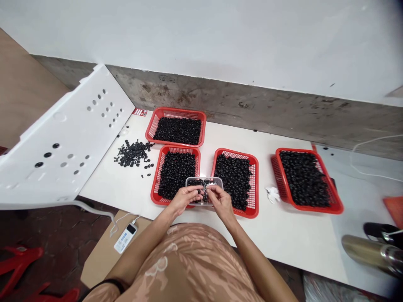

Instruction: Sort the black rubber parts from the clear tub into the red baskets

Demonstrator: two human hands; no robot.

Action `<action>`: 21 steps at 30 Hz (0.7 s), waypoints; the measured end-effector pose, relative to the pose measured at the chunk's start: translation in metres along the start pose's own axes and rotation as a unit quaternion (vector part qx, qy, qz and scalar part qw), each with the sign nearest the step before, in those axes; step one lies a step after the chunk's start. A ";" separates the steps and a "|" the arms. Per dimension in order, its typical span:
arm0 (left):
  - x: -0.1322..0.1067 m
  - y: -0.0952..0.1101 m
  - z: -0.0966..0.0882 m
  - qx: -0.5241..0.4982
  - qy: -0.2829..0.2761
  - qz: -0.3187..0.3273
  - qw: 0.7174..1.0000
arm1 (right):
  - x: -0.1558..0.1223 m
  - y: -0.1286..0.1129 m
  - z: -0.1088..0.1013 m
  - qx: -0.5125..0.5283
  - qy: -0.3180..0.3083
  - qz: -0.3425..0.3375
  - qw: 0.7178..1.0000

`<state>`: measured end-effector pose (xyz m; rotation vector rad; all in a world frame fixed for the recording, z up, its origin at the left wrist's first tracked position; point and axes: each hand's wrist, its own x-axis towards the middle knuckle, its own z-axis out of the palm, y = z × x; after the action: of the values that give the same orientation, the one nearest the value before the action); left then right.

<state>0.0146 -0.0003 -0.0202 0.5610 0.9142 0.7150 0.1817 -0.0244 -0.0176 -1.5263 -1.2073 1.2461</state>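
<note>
My left hand [184, 199] pinches a small round black part [199, 191] between thumb and fingertips. Close beside it, my right hand [221, 203] has its thumb and fingers pressed together; what they grip is too small to make out. Both hands are over a clear plastic container [221, 183] with small black parts inside. It rests between two red baskets, the left one [153, 193] and the right one [256, 184], both full of round black pieces. Behind the left basket stands another red basket [204, 126] of finer black parts.
Loose black pieces [134, 153] lie heaped on the white table [107, 180]. A tilted white panel with holes [72, 126] stands at the left. Farther right are a crumpled white scrap [272, 194], a fourth red basket [338, 205] and a metallic cylinder [362, 251]. A wall runs behind.
</note>
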 end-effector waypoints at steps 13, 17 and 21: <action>-0.003 0.000 -0.001 0.158 0.027 0.079 0.984 | -0.002 -0.014 0.003 -0.095 0.007 -0.089 0.992; -0.003 0.000 -0.003 0.141 0.025 0.090 0.986 | -0.003 -0.015 0.004 -0.115 0.012 -0.118 0.986; -0.002 -0.001 -0.002 0.157 0.036 0.101 0.982 | -0.003 -0.016 0.006 -0.149 0.012 -0.147 0.978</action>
<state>0.0124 -0.0025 -0.0204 0.9232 1.0560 0.7813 0.1732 -0.0233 -0.0026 -1.4959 -1.5923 0.8785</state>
